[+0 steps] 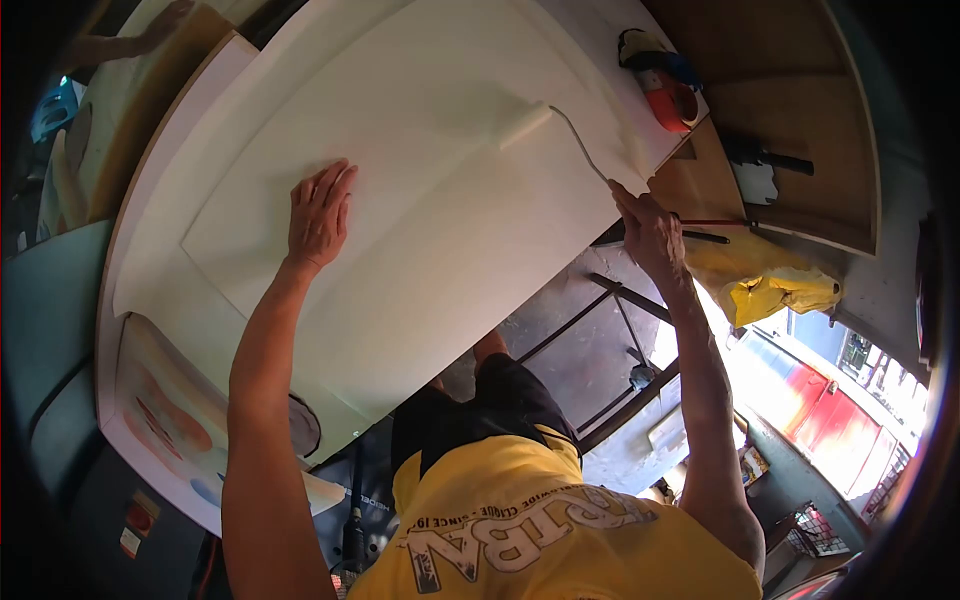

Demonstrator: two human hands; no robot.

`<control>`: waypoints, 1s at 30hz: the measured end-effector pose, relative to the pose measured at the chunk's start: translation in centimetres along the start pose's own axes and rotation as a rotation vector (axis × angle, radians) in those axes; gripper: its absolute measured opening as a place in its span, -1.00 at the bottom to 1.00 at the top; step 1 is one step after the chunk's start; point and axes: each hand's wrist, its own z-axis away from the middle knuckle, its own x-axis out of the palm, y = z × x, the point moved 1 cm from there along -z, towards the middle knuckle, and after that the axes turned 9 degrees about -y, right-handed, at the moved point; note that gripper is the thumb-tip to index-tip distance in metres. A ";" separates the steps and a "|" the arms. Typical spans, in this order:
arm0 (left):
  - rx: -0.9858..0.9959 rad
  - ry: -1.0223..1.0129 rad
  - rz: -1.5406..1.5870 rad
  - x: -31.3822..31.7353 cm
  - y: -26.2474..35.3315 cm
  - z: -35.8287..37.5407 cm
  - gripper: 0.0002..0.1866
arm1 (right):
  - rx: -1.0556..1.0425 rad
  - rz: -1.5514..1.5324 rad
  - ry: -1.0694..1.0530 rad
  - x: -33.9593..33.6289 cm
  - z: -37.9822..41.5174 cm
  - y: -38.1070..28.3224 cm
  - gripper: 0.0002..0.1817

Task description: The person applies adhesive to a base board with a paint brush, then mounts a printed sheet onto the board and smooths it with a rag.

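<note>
A large pale sheet (420,220) covers most of the tabletop in front of me. My left hand (322,212) lies on it with the fingers stretched out, holding nothing. In my right hand (650,228), closed round its handle, is a paint roller (527,126) with a bent wire frame. The pale roller head touches the sheet near its upper right part. The handle itself is mostly hidden by my fingers.
At the table's far right corner stands a red tape roll or container (670,98) with dark items beside it. A yellow plastic bag (785,290) lies to the right. Printed artwork (165,410) shows at lower left. A metal frame (620,290) stands below the table edge.
</note>
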 end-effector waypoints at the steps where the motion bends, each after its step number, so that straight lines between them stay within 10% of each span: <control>1: -0.004 0.000 -0.004 0.0 0.0 0.0 -0.47 | -0.015 0.018 -0.004 0.1 0.0 0.0 -0.59; 21: -0.034 -0.052 -0.013 0.1 0.1 -0.1 -0.51 | 0.115 0.176 -0.319 -5.0 19.7 5.8 -0.42; 30: -0.030 -0.056 -0.030 0.4 0.1 0.2 -0.48 | 0.003 -0.033 0.030 -2.8 4.9 4.9 -0.54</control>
